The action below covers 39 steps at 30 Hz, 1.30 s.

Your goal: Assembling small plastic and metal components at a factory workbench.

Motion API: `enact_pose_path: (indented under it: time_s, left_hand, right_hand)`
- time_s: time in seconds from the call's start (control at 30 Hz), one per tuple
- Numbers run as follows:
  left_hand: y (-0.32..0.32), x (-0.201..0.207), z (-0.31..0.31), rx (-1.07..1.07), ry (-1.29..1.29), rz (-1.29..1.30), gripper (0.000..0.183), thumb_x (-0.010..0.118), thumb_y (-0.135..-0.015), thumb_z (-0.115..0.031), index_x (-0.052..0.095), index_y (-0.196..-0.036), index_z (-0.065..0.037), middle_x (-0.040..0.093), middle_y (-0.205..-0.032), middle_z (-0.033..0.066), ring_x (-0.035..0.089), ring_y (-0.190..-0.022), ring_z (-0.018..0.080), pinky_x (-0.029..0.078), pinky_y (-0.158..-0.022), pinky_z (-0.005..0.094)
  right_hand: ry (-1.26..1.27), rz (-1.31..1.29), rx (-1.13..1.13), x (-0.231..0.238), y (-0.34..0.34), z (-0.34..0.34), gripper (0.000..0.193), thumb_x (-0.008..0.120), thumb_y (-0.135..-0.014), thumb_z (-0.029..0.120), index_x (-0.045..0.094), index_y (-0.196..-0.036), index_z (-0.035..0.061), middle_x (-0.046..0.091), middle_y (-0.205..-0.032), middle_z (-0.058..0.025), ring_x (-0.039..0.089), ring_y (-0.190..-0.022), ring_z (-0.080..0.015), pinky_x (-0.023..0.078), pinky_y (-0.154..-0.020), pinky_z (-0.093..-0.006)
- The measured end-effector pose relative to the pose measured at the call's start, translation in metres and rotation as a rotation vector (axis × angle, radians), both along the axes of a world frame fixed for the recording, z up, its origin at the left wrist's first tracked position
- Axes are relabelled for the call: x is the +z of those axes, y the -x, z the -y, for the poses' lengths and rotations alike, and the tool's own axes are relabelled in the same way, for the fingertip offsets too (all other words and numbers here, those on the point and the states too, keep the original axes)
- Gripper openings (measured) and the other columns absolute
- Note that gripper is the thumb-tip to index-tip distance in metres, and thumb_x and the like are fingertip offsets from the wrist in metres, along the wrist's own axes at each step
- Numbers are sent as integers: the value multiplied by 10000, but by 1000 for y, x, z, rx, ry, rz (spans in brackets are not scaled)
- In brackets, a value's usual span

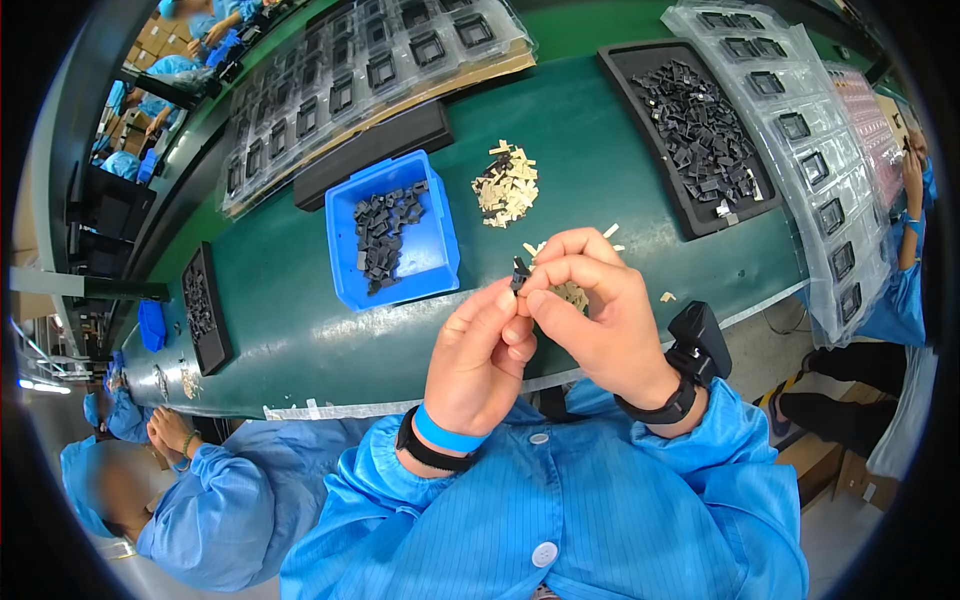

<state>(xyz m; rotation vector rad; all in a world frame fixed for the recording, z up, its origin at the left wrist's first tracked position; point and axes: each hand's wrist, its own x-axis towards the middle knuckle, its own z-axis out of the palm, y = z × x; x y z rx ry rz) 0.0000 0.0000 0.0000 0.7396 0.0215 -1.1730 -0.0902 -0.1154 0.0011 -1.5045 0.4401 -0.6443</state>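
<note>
Between the fingertips of both hands, above the near edge of the green counter [300, 300], sat one small black part [519, 274]. The fingers of the left hand [480, 355] were closed on it from below, thumb and forefinger pinched together. The fingers of the right hand [590, 310] were curled and closed on the same part from above and from the right. Both hands touched each other at the fingertips and were raised in front of the chest, with the wrists bent upward. The left wrist carried one blue band and one black band; the right wrist carried one black strap with a black box on it.

Just behind the hands, a few beige pieces [572, 293] lay loose on the counter, and one bigger pile of beige pieces [507, 185] lay farther back. To the left of it stood one blue bin [440, 250] with many black parts inside; I could not count them. One black tray [625, 110] full of black parts lay to the right, and one smaller black tray [205, 310] lay far to the left. Two clear blister sheets [800, 120] with black frames lay at the back and at the right side. At the lower left, another person in a blue coat [210, 510] was near the counter.
</note>
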Motion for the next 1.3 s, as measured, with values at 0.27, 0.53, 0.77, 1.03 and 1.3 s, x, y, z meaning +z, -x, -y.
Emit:
enact_pose_path:
  time_s: [0.27,0.53,0.77,1.03,1.3]
  left_hand:
    - [-1,5,-3,44,-44,804,180,577,-870,0,606,-1048,-1,612,-874,82,580,-683,132,476,-599,241]
    - [-10,14,-4,-5,-113,1630,425,593,-789,124,486,-1184,9,611,-790,82,581,-692,145,477,-634,265]
    - [-17,6,-6,132,-104,1768,503,628,-763,114,468,-1223,-12,646,-794,97,620,-696,166,498,-663,282]
    - [-14,-19,-11,85,-202,1353,278,645,-809,-42,609,-1082,-11,662,-839,122,650,-744,170,512,-659,278]
    - [-32,-37,-58,124,-433,1447,95,647,-789,-43,659,-868,7,629,-733,115,598,-605,181,459,-540,272]
  right_hand:
    - [-515,53,135,5,5,8,151,597,-847,116,658,-807,-16,567,-919,-60,517,-913,-142,389,-828,-274]
    - [-321,-68,213,6,9,15,132,589,-838,105,642,-807,-12,556,-899,-43,518,-864,-114,408,-781,-265]
    - [-740,-58,282,8,3,16,208,541,-930,202,601,-905,5,571,-886,-3,531,-790,-81,437,-723,-226]
    - [-347,-121,25,6,28,51,69,564,-896,111,548,-917,47,594,-733,-21,567,-687,-89,467,-639,-237]
    - [204,-245,-541,19,45,153,250,582,-889,181,557,-1040,-18,606,-774,-48,551,-602,-84,456,-532,-207]
